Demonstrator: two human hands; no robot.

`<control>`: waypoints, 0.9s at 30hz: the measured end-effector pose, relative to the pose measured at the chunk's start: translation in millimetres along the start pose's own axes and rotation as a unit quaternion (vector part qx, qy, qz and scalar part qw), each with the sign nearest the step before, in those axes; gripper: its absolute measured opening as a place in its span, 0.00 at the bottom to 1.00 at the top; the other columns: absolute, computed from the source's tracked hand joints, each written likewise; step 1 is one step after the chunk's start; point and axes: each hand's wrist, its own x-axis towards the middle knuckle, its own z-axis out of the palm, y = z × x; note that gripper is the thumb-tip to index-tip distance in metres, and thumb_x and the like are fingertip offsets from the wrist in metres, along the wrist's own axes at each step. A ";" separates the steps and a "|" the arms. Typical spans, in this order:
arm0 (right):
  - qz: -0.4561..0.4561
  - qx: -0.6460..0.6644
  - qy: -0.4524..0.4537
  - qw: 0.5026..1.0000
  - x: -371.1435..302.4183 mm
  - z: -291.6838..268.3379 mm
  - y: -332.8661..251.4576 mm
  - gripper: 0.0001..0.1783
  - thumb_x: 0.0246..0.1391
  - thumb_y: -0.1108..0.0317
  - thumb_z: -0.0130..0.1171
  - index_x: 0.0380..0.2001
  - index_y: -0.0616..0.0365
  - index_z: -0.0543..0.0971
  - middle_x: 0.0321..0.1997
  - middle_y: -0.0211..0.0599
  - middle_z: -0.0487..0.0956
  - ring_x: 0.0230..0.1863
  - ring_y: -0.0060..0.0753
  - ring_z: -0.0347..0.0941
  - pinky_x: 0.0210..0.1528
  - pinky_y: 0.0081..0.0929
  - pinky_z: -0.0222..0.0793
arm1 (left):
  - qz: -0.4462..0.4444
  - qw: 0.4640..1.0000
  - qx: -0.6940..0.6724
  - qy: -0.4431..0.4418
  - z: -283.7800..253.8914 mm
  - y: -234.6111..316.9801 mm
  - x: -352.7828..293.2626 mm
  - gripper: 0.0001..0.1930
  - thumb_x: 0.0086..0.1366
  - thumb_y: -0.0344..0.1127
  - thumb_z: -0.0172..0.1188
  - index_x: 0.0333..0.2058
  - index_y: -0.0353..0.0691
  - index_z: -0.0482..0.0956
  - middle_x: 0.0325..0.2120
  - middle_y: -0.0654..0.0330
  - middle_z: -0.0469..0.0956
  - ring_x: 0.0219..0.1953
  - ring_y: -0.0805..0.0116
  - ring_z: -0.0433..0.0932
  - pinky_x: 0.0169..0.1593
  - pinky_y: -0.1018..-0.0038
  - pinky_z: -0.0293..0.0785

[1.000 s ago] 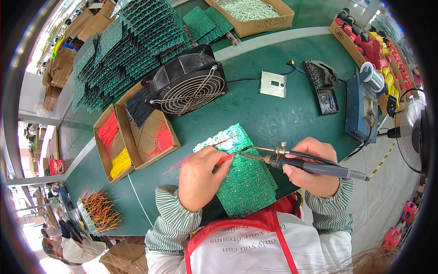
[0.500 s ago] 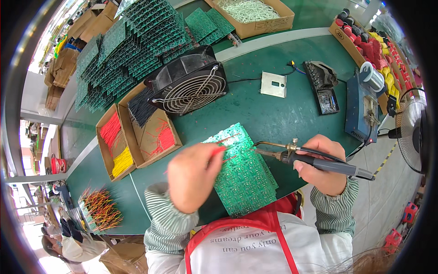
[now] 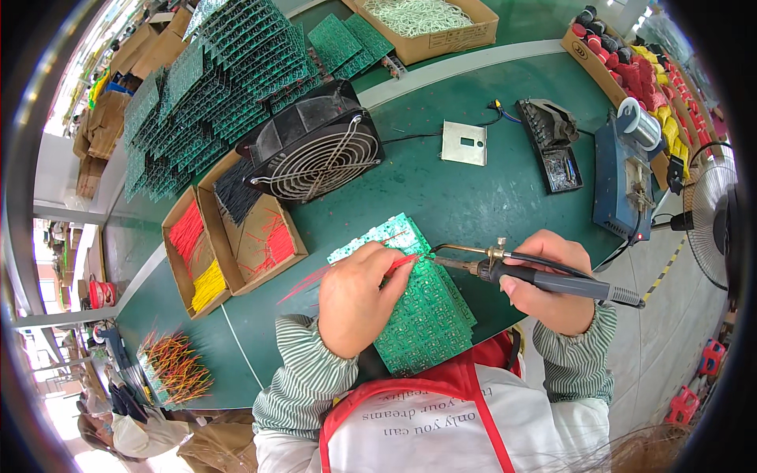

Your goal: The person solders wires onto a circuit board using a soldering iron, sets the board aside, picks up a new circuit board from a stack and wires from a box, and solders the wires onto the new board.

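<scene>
A stack of green circuit boards [image 3: 426,323] lies at the table's near edge in front of me. My left hand [image 3: 359,296] is over its left part, fingers pinched on a bundle of thin red wires [image 3: 303,284] that trails out to the left. The wires' other ends reach the top board near its upper middle. My right hand [image 3: 552,284] grips a grey soldering iron [image 3: 564,285] with a thin metal solder-feed tube along it. The iron's tip and the tube's end meet the board right beside the red wire ends.
Left of the boards are cardboard trays [image 3: 264,276] of red, yellow and black wires. Behind them stand a black fan [image 3: 315,154] and stacked boards [image 3: 244,71]. A blue solder station [image 3: 623,185] with a wire spool [image 3: 640,126] sits right. A wired board [image 3: 175,366] lies far left.
My left hand has moved right and in toward the iron's tip, bringing the red wires to the board. The right hand stays nearly in place with the iron. The whole view has shifted slightly.
</scene>
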 end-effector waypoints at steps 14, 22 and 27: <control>-0.006 -0.007 0.002 1.000 2.9 2.0 2.9 0.10 0.40 0.72 0.64 0.27 0.63 0.76 0.20 0.30 0.78 0.21 0.15 0.72 0.24 0.16 0.67 | -0.001 1.000 0.009 -0.010 4.3 0.0 2.3 0.06 0.55 0.33 0.63 0.27 0.38 0.77 0.22 0.58 0.73 0.23 0.59 0.75 0.26 0.68 0.70; 0.000 -0.006 0.011 1.000 0.5 -1.5 2.7 0.10 0.39 0.71 0.65 0.26 0.62 0.76 0.19 0.30 0.78 0.20 0.16 0.72 0.24 0.16 0.67 | 0.003 1.000 0.021 -0.007 5.2 1.6 2.2 0.06 0.55 0.33 0.63 0.27 0.38 0.77 0.22 0.58 0.73 0.22 0.59 0.75 0.25 0.68 0.69; -0.022 -0.019 0.009 1.000 -3.4 -1.8 0.5 0.10 0.39 0.71 0.65 0.26 0.62 0.76 0.19 0.31 0.77 0.19 0.17 0.72 0.23 0.16 0.66 | 0.015 1.000 0.004 -0.005 -1.3 0.2 -0.3 0.04 0.55 0.31 0.62 0.27 0.38 0.77 0.23 0.57 0.74 0.24 0.58 0.75 0.27 0.68 0.71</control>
